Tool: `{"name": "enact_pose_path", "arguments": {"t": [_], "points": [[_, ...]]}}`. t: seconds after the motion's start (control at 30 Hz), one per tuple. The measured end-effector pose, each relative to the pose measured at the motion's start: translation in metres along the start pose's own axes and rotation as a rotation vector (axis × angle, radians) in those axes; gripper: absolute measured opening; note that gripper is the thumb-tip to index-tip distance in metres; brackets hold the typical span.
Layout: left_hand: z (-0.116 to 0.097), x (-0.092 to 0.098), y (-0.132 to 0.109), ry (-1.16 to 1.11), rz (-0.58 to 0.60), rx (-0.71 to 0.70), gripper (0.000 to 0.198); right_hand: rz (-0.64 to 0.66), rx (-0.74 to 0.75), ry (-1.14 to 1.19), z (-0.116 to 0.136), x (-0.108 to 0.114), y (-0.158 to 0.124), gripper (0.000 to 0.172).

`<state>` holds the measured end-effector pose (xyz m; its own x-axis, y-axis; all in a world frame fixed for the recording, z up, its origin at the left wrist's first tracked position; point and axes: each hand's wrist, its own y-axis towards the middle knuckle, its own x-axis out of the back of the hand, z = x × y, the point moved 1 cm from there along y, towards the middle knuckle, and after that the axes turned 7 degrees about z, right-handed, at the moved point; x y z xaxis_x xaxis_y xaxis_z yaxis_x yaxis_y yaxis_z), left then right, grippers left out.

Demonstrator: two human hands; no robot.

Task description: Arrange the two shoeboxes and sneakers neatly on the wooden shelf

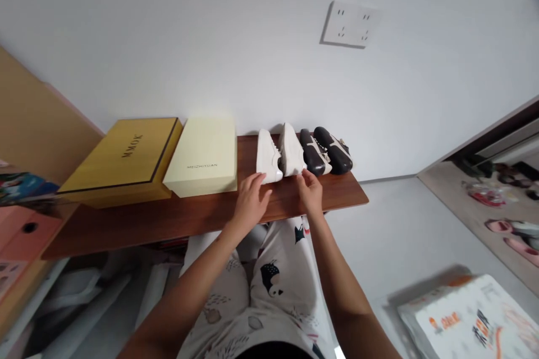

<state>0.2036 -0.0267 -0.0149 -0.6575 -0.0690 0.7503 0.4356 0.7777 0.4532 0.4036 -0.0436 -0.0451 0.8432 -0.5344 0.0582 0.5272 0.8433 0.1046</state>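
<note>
A pair of white sneakers stands side by side on a dark wooden shelf board (252, 210). At the near end of the left white sneaker (268, 157) is my left hand (251, 199), its fingertips against the sneaker and its thumb apart. My right hand (310, 190) has its fingers drawn together at the near end of the right white sneaker (291, 151); its exact grip is partly hidden. Just to the right sits a pair of black-and-cream shoes (339, 154), close beside the white ones.
Left on the board lie a pale yellow shoebox (206, 151) and a yellow box (126, 151). A wall socket (347, 23) is above. A white printed box (480, 320) stands low at right, with pink slippers (522, 249) on the floor beyond. A pink box (25, 235) is far left.
</note>
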Motion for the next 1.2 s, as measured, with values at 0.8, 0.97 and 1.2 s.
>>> {"name": "enact_pose_path", "arguments": {"t": [0.8, 0.97, 1.2], "points": [[-0.014, 0.017, 0.095, 0.629, 0.747, 0.005, 0.033, -0.083, -0.113, -0.304, -0.006, -0.043, 0.018, 0.087], [-0.006, 0.026, 0.096, 0.611, 0.738, 0.066, 0.037, 0.025, -0.115, -0.344, 0.002, -0.049, 0.035, 0.067], [-0.002, 0.029, 0.087, 0.593, 0.735, 0.108, 0.035, 0.278, 0.146, -0.738, 0.059, -0.032, 0.065, 0.043]]}}
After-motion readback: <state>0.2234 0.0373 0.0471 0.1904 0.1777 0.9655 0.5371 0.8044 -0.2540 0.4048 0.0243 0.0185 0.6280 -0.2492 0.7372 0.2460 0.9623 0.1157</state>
